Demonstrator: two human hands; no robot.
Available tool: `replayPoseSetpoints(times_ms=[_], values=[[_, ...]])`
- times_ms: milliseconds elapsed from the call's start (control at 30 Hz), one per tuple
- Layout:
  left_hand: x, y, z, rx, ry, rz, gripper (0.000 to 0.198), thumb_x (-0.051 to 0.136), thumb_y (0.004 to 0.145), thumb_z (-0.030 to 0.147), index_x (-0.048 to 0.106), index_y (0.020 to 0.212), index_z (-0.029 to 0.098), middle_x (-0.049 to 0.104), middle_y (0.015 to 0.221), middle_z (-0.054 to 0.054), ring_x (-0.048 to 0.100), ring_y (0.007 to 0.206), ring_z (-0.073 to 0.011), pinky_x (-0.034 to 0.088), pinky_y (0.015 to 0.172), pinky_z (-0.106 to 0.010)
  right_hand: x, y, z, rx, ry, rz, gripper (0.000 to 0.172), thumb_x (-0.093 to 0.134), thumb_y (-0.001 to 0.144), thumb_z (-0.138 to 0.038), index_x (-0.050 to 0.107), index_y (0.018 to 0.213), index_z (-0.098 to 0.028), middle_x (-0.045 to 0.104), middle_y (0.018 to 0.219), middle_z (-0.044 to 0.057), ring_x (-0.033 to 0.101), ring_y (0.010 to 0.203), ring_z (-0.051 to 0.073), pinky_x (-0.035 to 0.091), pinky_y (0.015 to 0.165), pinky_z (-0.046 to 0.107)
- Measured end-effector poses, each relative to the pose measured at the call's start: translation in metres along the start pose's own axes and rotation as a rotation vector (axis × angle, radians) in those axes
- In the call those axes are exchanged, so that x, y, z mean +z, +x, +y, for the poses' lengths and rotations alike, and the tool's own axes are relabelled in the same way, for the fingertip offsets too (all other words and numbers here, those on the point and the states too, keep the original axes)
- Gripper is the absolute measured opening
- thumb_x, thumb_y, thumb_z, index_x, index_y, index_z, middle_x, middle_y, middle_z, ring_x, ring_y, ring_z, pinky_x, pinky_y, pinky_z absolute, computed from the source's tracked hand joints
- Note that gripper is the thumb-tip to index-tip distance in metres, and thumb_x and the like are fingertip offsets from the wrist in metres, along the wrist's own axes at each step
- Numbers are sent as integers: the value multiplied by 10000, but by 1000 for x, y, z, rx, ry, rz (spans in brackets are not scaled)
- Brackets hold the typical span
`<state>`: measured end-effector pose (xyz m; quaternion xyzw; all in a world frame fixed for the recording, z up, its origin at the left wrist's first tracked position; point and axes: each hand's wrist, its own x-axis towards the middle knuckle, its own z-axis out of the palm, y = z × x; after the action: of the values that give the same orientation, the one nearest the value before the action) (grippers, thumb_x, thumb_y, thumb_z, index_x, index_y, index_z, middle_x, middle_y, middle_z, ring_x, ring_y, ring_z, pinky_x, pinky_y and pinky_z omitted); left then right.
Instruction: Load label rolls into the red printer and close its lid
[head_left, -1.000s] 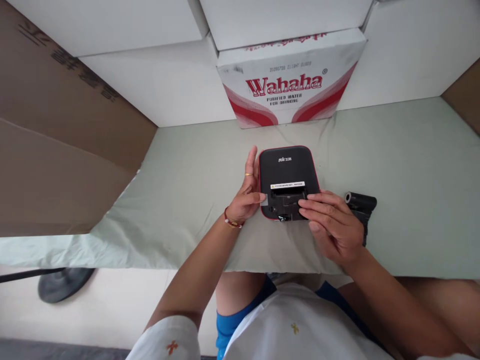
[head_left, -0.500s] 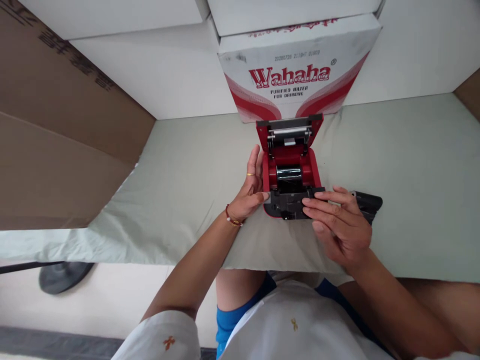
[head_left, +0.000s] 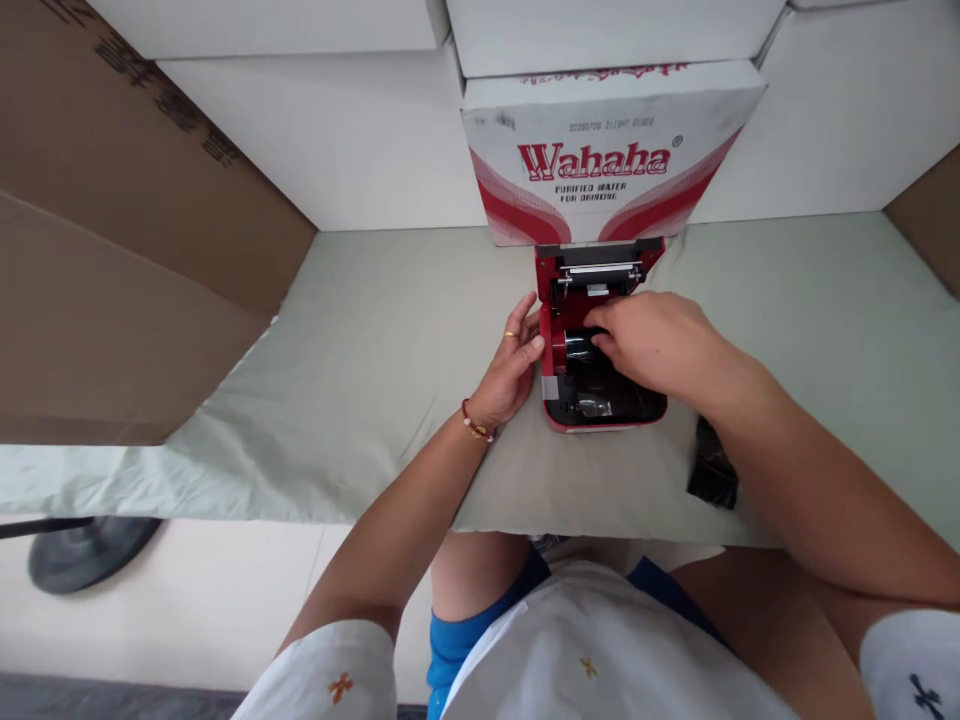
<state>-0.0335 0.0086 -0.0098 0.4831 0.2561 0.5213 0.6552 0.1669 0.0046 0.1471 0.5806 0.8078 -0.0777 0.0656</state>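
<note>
A red and black printer-like machine (head_left: 551,408) sits on the cloth with its lid (head_left: 600,255) raised at the back. Inside lies a shiny black roll (head_left: 579,346), and a glossy dark surface covers the front part. My left hand (head_left: 514,365) rests along the machine's left side, fingers stretched out and thumb against the edge. Over the right half of the opening, my right hand (head_left: 656,340) reaches in with thumb and forefinger closed at the roll. It hides the roll's right end. Beside my right forearm lies a glossy black piece (head_left: 712,470), partly covered.
A white and red Wahaha water carton (head_left: 600,150) stands behind the machine, against large white boxes (head_left: 315,140). Brown cardboard (head_left: 112,300) rises at the left. Pale green cloth (head_left: 397,330) covers the table, whose front edge runs above my lap.
My right hand has moved from the front of the machine back to the roll. The black bar across the front no longer shows there. My left thumb has slid back along the side.
</note>
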Motion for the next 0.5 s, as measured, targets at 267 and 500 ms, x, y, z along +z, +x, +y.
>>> replayPoseSetpoints(times_ms=[267,500], values=[[-3,3,0,-4,25,-31,797,876,900,543,484,1585,428,567,1646,-40,514,1590,-309,380,1359,-554,-2,11,-25,54,-180,-133,368,504,986,-116,824,1158,-178,831,1173,207,789,1050,346,522,750,382],[-1,5,1,-11,39,-26,816,857,909,543,448,1600,398,571,1638,-56,518,1582,-303,363,1365,-542,-1,-9,-31,104,-107,4,426,535,1001,-176,669,1405,-162,808,1197,207,792,985,346,493,689,372]])
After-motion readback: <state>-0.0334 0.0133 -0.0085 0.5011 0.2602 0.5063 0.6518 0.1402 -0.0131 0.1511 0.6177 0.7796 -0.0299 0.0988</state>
